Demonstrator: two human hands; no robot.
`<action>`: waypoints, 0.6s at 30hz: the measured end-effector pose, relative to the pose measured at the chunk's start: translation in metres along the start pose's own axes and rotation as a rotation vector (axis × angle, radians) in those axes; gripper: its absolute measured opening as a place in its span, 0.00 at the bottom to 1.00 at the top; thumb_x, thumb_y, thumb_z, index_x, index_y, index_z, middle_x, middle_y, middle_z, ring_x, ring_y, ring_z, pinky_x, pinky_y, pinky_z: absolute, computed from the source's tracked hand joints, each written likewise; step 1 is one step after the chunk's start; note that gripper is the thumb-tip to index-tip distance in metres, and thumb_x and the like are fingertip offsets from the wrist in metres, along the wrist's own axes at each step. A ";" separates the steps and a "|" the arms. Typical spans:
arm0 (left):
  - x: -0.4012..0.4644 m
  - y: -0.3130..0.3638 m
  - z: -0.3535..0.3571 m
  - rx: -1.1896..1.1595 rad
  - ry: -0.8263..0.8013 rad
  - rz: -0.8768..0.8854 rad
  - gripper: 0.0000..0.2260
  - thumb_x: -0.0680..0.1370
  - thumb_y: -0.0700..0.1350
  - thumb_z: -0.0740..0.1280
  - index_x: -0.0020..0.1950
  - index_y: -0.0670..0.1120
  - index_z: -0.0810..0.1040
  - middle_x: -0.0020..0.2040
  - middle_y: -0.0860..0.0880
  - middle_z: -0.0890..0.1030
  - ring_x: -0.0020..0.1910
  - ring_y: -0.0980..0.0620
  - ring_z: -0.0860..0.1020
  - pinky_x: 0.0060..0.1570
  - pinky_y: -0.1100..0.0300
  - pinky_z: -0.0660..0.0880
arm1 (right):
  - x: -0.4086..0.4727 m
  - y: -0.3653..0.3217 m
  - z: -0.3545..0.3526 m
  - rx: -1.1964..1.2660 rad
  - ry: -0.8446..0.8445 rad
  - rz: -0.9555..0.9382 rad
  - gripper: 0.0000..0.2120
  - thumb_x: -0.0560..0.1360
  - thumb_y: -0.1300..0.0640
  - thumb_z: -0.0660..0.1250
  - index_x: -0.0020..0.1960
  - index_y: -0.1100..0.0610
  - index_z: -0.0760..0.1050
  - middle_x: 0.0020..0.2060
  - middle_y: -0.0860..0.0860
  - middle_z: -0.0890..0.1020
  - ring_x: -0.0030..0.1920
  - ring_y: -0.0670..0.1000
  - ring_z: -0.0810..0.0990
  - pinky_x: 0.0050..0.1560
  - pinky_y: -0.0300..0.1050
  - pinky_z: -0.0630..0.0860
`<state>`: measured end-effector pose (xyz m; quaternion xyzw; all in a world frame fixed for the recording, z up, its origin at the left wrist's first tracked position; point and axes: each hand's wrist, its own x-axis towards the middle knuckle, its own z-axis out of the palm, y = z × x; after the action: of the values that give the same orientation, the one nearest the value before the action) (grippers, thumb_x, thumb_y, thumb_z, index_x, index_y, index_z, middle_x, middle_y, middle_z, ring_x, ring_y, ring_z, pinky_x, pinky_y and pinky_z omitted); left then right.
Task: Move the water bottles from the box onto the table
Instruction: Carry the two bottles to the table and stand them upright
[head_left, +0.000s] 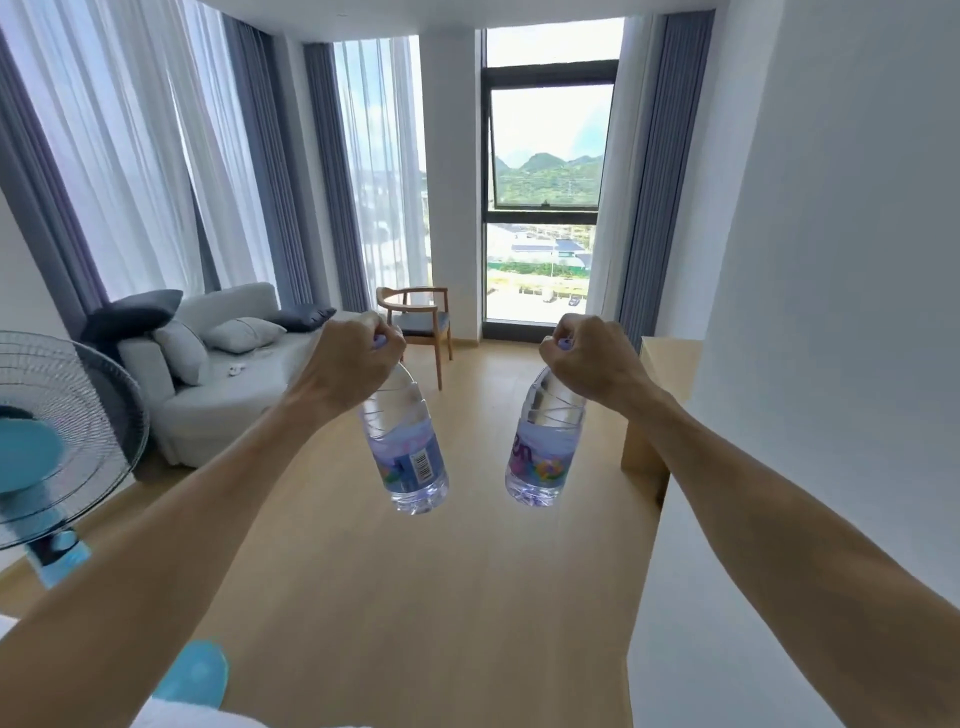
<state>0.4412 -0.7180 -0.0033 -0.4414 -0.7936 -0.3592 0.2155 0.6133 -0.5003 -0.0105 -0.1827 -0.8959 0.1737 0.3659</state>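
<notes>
Bottles of clear plastic hang in mid-air, one from each fist, both above a bare wooden floor (415, 597). The left bottle (406, 447) shows a pale blue-violet label with a barcode facing the camera, ribbed shoulders and a lilac cap that peeks out between the fingers. The right bottle (543, 441) has the same label, with pink lettering and coloured shapes on it, and its base leans slightly inward toward the other. The two bottles stay apart, with a gap between them.

The left hand (358, 364) is curled tight around its bottle's neck and cap, knuckles up. The right hand (592, 358) is closed in the same way on the other bottle's top.

A standing fan (62, 436) sits near the left forearm at the left edge. A white sofa (228, 379) with cushions lies beyond it, and a wooden chair (415, 322) stands by the window (545, 176). On the right, a white wall (831, 312) runs close beside the right arm, with a light wood ledge (649, 410) jutting from it. Open floor stretches ahead between the sofa and the wall.
</notes>
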 end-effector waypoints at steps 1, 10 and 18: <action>0.016 -0.012 0.015 -0.010 -0.006 -0.002 0.12 0.79 0.46 0.62 0.36 0.44 0.74 0.30 0.50 0.76 0.28 0.56 0.73 0.27 0.69 0.64 | 0.017 0.011 0.012 -0.005 -0.011 -0.003 0.07 0.76 0.57 0.66 0.48 0.62 0.77 0.35 0.50 0.78 0.35 0.51 0.79 0.41 0.46 0.80; 0.182 -0.099 0.125 -0.002 -0.041 0.041 0.11 0.79 0.46 0.61 0.37 0.45 0.73 0.29 0.53 0.75 0.29 0.55 0.74 0.28 0.64 0.66 | 0.177 0.098 0.086 -0.043 0.012 0.036 0.04 0.76 0.56 0.66 0.44 0.57 0.74 0.35 0.53 0.80 0.36 0.53 0.80 0.39 0.47 0.80; 0.302 -0.136 0.223 -0.055 -0.089 0.074 0.11 0.79 0.47 0.61 0.38 0.45 0.73 0.30 0.53 0.75 0.28 0.54 0.75 0.29 0.62 0.67 | 0.288 0.189 0.131 -0.046 0.052 0.103 0.05 0.76 0.57 0.66 0.43 0.57 0.74 0.32 0.47 0.75 0.35 0.50 0.77 0.38 0.43 0.77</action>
<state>0.1630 -0.4319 -0.0005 -0.4917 -0.7754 -0.3525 0.1808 0.3649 -0.2279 -0.0120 -0.2412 -0.8792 0.1666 0.3756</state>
